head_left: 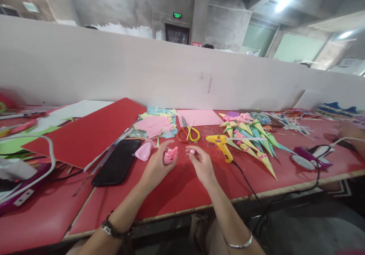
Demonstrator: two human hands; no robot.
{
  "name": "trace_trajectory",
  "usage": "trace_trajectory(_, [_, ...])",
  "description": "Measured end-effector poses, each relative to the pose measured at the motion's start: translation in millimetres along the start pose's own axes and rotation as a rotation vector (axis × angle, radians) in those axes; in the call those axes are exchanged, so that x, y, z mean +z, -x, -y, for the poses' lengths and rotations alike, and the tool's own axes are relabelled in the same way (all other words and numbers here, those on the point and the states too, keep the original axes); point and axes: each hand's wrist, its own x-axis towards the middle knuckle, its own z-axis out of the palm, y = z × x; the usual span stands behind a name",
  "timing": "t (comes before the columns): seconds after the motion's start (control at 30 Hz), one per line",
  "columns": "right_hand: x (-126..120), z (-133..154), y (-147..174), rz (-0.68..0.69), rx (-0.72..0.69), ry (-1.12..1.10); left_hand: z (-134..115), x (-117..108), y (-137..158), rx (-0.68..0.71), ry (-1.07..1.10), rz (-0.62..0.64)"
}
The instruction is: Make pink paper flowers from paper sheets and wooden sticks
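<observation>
My left hand (157,164) is closed around a stack of pink, layered petal-like pieces (170,155), held above the red table (173,194). Just to its right, my right hand (202,164) pinches a small pink lump (192,151) between thumb and fingertips. The two hands are apart, with a narrow gap between them. Beside my left hand lies a clear bag with pink material (143,151). Beyond both hands rest scissors (188,131) with red and yellow handles. A yellow glue gun (221,144) lies to the right of my right hand.
A black phone (117,163) and a large red sheet (91,133) lie left. Paper scraps (156,125) and a pink sheet (199,117) sit at the back. Several paper cones (253,133) are piled right, near a purple power strip (312,159). Another person's arm (352,135) reaches in at far right.
</observation>
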Motion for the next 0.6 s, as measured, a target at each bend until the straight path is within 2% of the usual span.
trace_trajectory(0.17, [1.4,0.0,1.1,0.057,0.081,-0.032,1.1,0.4,-0.3,0.030,-0.019,0.013])
trace_trajectory(0.37, [1.3,2.0,3.2,0.033,-0.043,0.221,3.5,1.4,-0.8,0.075,-0.026,0.015])
trace_trajectory(0.6, [1.2,-1.2,3.5,0.021,-0.021,0.136,2.6,3.4,-0.7,0.061,-0.041,0.040])
